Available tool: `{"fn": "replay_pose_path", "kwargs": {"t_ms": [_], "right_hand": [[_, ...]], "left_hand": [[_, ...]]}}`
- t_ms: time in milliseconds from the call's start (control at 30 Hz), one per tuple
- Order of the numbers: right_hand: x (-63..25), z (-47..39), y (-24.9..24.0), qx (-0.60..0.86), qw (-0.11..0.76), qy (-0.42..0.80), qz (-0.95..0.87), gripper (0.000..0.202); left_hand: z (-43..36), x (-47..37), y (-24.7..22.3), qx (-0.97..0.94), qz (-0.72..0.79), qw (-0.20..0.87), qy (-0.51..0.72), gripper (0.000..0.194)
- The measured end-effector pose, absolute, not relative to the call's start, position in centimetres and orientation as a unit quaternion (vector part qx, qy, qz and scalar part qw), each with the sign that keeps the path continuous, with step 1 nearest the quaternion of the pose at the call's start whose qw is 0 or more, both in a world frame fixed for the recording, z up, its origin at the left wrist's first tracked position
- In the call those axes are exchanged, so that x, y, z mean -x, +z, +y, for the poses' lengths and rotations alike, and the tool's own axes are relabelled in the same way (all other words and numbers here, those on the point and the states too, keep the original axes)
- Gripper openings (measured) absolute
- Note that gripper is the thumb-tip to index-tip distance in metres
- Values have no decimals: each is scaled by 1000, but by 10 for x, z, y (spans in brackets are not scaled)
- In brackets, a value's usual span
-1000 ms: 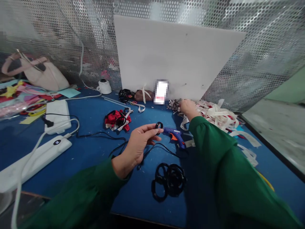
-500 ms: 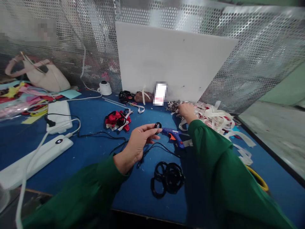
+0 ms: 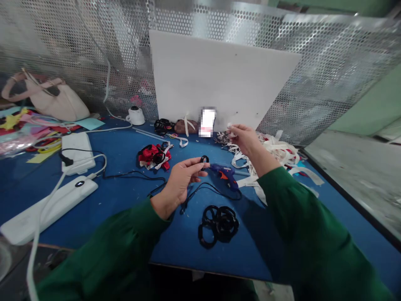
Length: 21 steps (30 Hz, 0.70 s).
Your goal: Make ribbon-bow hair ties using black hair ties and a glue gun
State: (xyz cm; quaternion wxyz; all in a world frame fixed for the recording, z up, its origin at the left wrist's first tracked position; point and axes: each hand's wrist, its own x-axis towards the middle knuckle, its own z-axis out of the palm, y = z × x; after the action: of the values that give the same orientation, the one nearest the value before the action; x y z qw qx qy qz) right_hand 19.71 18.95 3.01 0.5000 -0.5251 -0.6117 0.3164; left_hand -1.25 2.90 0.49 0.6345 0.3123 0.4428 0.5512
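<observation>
Between the thumb and fingers of my left hand is a black hair tie, held up over the middle of the table. My right hand is raised above the back of the table, its fingertips pinching a small whitish piece too small to make out. Under it lies a heap of small grey-and-white pieces, beside a tangle of cream ribbons. A blue glue gun with an orange trigger rests between my hands. Several more black hair ties are piled near the front edge.
A red, black and white fabric bundle lies left of centre. White power strips and cables cover the left side. At the back stand a lit phone, a white board and a small white device. A handbag sits far left.
My right hand has lifted off the heap of small pieces with a whitish piece in its fingertips. My left hand keeps holding the hair tie in nearly the same place.
</observation>
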Motion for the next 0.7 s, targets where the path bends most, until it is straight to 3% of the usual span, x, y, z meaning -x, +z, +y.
{"fn": "replay_pose_path", "kwargs": {"t_ms": [100, 167, 367, 700], "right_hand": [[-190, 139, 32, 431, 511, 464, -581, 26], [-187, 106, 32, 392, 500, 494, -594, 27], [-182, 45, 24, 390, 481, 458, -638, 37], [-182, 36, 8, 394, 461, 430, -669, 37]], "left_hand": [[28, 12, 5, -308, 439, 633, 559, 21], [28, 12, 5, -309, 438, 632, 560, 21], [26, 11, 4, -326, 434, 636, 549, 25], [19, 2, 7, -389, 442, 634, 500, 37]]}}
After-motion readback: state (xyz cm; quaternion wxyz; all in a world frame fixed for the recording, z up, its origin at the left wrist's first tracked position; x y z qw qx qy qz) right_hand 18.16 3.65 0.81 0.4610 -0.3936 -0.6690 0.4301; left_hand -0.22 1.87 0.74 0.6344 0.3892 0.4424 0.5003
